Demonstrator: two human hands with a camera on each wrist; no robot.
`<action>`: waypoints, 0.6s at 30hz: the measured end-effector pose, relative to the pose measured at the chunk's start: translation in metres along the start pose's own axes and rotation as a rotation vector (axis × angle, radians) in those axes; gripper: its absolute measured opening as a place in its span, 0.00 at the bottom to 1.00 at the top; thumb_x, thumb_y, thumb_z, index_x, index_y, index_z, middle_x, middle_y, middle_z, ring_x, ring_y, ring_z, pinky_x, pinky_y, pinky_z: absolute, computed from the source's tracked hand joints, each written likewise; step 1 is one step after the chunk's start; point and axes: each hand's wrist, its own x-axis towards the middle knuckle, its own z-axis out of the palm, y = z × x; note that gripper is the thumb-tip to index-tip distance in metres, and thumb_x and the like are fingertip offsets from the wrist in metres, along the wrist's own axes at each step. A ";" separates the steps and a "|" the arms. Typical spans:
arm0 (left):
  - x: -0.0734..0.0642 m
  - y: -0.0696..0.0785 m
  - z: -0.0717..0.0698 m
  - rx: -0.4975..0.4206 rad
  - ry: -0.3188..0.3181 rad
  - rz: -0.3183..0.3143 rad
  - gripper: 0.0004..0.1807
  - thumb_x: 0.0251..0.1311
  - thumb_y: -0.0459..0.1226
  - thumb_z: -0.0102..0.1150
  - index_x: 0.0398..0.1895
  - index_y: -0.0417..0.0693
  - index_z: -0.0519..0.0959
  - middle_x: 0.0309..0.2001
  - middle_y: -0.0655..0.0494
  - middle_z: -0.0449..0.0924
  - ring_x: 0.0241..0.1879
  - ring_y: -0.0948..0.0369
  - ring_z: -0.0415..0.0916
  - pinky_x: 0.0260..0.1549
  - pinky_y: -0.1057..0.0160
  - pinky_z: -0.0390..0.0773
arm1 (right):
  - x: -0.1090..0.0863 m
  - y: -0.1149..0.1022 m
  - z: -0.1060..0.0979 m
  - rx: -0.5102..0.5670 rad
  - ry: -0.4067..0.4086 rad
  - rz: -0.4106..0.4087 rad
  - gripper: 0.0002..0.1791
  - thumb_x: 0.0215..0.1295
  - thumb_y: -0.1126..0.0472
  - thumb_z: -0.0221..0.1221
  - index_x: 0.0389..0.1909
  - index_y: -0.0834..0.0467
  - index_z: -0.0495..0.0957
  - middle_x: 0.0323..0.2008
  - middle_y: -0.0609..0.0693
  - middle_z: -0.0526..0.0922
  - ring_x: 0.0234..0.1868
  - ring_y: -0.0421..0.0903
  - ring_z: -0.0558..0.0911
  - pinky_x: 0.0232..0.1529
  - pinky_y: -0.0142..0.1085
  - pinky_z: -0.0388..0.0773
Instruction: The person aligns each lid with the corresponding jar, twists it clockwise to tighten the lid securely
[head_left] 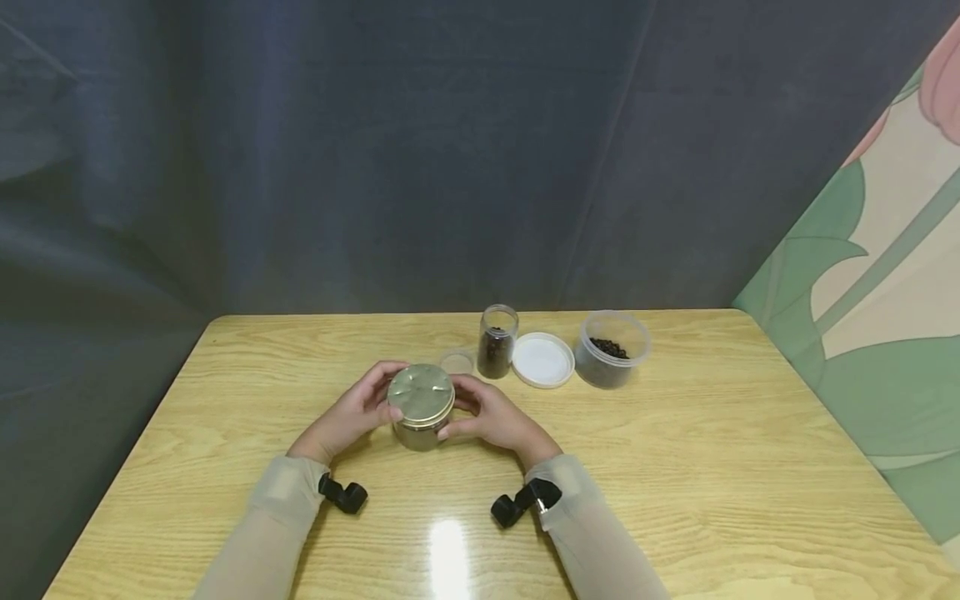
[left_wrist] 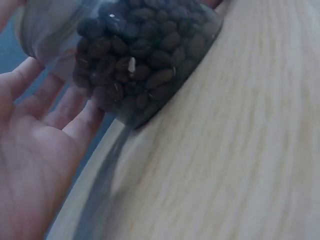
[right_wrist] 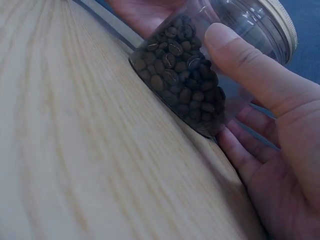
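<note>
A clear jar (head_left: 418,438) with a gold metal lid (head_left: 422,392) stands upright on the table between both hands. Coffee beans (right_wrist: 182,82) fill its lower part, as the right wrist view shows. My left hand (head_left: 358,416) holds the jar's left side, thumb near the lid's edge and fingers reaching behind. On the other side, my right hand (head_left: 498,417) grips the clear wall below the lid, its thumb (right_wrist: 235,47) across the front. From the left wrist, the left fingers (left_wrist: 75,107) curve against the jar.
Behind the jar are a small clear lid (head_left: 457,362), an uncapped tall jar (head_left: 495,354) holding dark contents, a white round lid (head_left: 543,360) and an uncovered plastic tub (head_left: 606,367) with dark beans. A dark curtain (head_left: 450,167) hangs along the table's (head_left: 750,467) back edge.
</note>
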 end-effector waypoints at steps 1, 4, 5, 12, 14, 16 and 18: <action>0.001 0.000 0.001 -0.013 -0.001 0.002 0.38 0.65 0.40 0.67 0.72 0.38 0.59 0.69 0.49 0.65 0.68 0.66 0.66 0.65 0.69 0.68 | 0.000 0.000 -0.001 0.000 -0.002 0.005 0.41 0.54 0.76 0.71 0.69 0.68 0.66 0.67 0.63 0.71 0.69 0.58 0.71 0.70 0.40 0.68; 0.003 0.002 0.003 -0.023 -0.001 0.013 0.45 0.57 0.42 0.74 0.71 0.37 0.60 0.69 0.46 0.65 0.67 0.64 0.67 0.65 0.68 0.69 | 0.000 0.001 -0.001 -0.002 -0.005 0.015 0.41 0.53 0.75 0.72 0.69 0.68 0.67 0.67 0.63 0.71 0.68 0.58 0.72 0.70 0.39 0.68; 0.003 0.003 0.004 -0.015 0.005 0.014 0.46 0.54 0.42 0.76 0.70 0.37 0.60 0.69 0.45 0.65 0.66 0.64 0.68 0.64 0.68 0.70 | 0.001 0.001 -0.001 -0.004 -0.006 0.016 0.41 0.53 0.75 0.72 0.69 0.68 0.67 0.67 0.62 0.71 0.68 0.57 0.72 0.69 0.39 0.69; 0.006 0.009 0.006 0.062 0.073 -0.007 0.43 0.50 0.32 0.78 0.69 0.39 0.66 0.67 0.43 0.68 0.61 0.62 0.73 0.62 0.68 0.73 | 0.002 0.001 -0.001 -0.006 -0.005 -0.006 0.41 0.52 0.76 0.72 0.69 0.68 0.67 0.66 0.62 0.72 0.68 0.57 0.73 0.69 0.38 0.69; 0.005 0.008 0.005 0.059 0.070 -0.005 0.42 0.51 0.31 0.77 0.70 0.39 0.66 0.67 0.43 0.68 0.62 0.62 0.73 0.62 0.68 0.73 | 0.002 0.001 -0.002 -0.001 -0.007 -0.011 0.41 0.52 0.76 0.72 0.69 0.68 0.67 0.66 0.62 0.72 0.68 0.57 0.72 0.69 0.38 0.69; 0.004 0.008 0.003 0.055 0.061 -0.010 0.43 0.52 0.32 0.77 0.71 0.39 0.66 0.68 0.44 0.68 0.62 0.63 0.73 0.62 0.69 0.72 | 0.001 0.002 -0.002 0.001 -0.010 -0.016 0.41 0.52 0.76 0.72 0.69 0.68 0.67 0.66 0.63 0.72 0.68 0.57 0.72 0.69 0.39 0.69; 0.004 0.007 0.002 0.048 0.047 -0.016 0.44 0.53 0.34 0.76 0.73 0.38 0.65 0.69 0.44 0.68 0.63 0.64 0.72 0.62 0.69 0.72 | 0.001 0.003 -0.003 0.000 -0.016 -0.019 0.41 0.52 0.76 0.72 0.69 0.68 0.67 0.66 0.62 0.72 0.69 0.56 0.72 0.70 0.39 0.68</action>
